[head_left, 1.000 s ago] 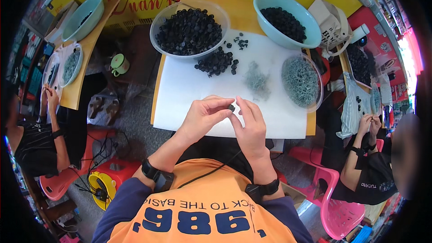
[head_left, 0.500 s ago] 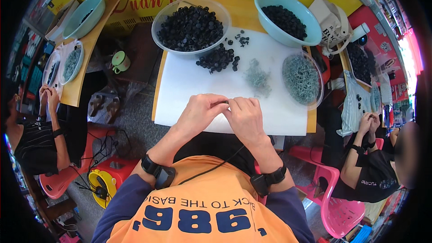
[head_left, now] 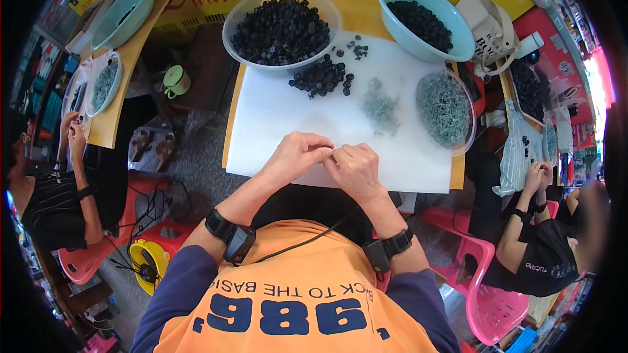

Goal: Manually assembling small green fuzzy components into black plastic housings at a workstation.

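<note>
My left hand point(head_left: 297, 157) and my right hand point(head_left: 355, 168) meet fingertip to fingertip above the near part of a white sheet point(head_left: 275, 124). Both are pinched closed; whatever sits between the fingers is hidden and too small to name. Beyond them lies a loose heap of small black round parts point(head_left: 320, 77), with a few more pieces scattered to its right. Nearer the sheet's middle right is a small pile of greyish-green screws point(head_left: 379, 106). A clear oval tray point(head_left: 472, 132) full of such screws point(head_left: 443, 111) stands at the right edge.
A clear round bowl point(head_left: 229, 42) heaped with black parts stands at the back, and a pale blue basin point(head_left: 466, 44) holds more. Co-workers sit at side tables left point(head_left: 121, 85) and right. A pink chair point(head_left: 487, 268) stands right; a green mug point(head_left: 175, 81) is at left.
My joined hands stay almost in place, with the right fingers curled in a little more. The dark bit seen between my fingertips earlier is out of sight. The view has shifted slightly.
</note>
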Tool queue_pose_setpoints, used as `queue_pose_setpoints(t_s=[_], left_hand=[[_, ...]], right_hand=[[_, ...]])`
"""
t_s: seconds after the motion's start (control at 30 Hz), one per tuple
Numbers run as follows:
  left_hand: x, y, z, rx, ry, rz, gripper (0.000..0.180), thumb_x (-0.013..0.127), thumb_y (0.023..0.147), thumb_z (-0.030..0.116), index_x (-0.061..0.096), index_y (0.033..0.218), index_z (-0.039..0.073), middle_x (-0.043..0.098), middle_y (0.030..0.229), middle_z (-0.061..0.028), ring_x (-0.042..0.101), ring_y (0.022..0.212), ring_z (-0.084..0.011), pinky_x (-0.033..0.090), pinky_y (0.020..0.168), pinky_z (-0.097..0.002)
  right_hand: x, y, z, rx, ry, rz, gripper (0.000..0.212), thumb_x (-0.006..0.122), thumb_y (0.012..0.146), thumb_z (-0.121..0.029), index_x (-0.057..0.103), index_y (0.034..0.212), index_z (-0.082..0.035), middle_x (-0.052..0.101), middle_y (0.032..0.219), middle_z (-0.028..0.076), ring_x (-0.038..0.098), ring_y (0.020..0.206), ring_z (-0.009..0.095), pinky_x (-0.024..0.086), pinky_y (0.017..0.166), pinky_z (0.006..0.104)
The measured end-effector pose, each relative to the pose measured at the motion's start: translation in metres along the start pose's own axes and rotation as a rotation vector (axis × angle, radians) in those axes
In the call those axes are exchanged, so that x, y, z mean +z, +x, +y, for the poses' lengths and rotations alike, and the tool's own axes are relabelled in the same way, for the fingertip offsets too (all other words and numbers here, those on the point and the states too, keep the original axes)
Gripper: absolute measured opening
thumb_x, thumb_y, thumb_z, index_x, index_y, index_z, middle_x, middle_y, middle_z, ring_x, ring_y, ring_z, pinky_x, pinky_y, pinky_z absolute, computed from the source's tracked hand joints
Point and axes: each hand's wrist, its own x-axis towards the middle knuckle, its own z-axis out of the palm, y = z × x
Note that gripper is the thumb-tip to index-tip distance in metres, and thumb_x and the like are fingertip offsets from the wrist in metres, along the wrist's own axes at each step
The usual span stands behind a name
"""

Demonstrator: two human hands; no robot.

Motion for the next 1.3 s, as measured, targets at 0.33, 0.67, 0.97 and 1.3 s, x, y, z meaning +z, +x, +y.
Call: queue_pose_setpoints(t_s=[0.33,0.67,0.97,1.3], left_hand=[[-0.002,0.005,-0.008,-0.06,-0.462,0.007,0.022,0.06,0.091,0.008,0.065,0.109,-0.005,0.067,0.096,-0.0085,0.065,0.085,-0.0142,0.055,0.078,-0.0277],[-0.007,-0.01,0.017,-0.001,-0.712,-0.076,0.029,0.064,0.088,0.003,0.062,0.116,-0.003,0.065,0.106,-0.0095,0.062,0.096,-0.0151,0.052,0.088,-0.0288],[-0.004,-0.016,0.028,-0.021,-0.86,-0.052,0.026,0.061,0.091,0.005,0.06,0.116,-0.004,0.066,0.103,-0.0122,0.066,0.095,-0.0188,0.055,0.089,-0.0336],[-0.003,-0.016,0.024,-0.024,-0.747,-0.085,0.028,0.059,0.094,0.012,0.06,0.116,-0.005,0.067,0.098,-0.0109,0.068,0.088,-0.0187,0.057,0.081,-0.0319]], right_hand=[[-0.004,0.01,0.0,0.049,-0.04,0.044,0.015,0.072,0.072,-0.011,0.06,0.065,-0.009,0.056,0.06,0.003,0.054,0.054,0.021,0.04,0.052,0.0326],[-0.041,0.027,-0.025,0.554,0.642,0.041,0.024,0.075,0.078,-0.008,0.069,0.1,-0.002,0.064,0.085,0.006,0.057,0.067,0.012,0.047,0.064,0.0258],[-0.044,0.023,-0.03,0.366,0.478,0.138,0.025,0.075,0.076,-0.001,0.069,0.1,-0.005,0.065,0.09,0.008,0.062,0.072,0.016,0.05,0.06,0.027],[-0.05,0.024,-0.03,0.351,0.451,0.108,0.028,0.076,0.074,0.001,0.069,0.1,-0.005,0.064,0.092,0.007,0.063,0.07,0.015,0.052,0.059,0.0269]])
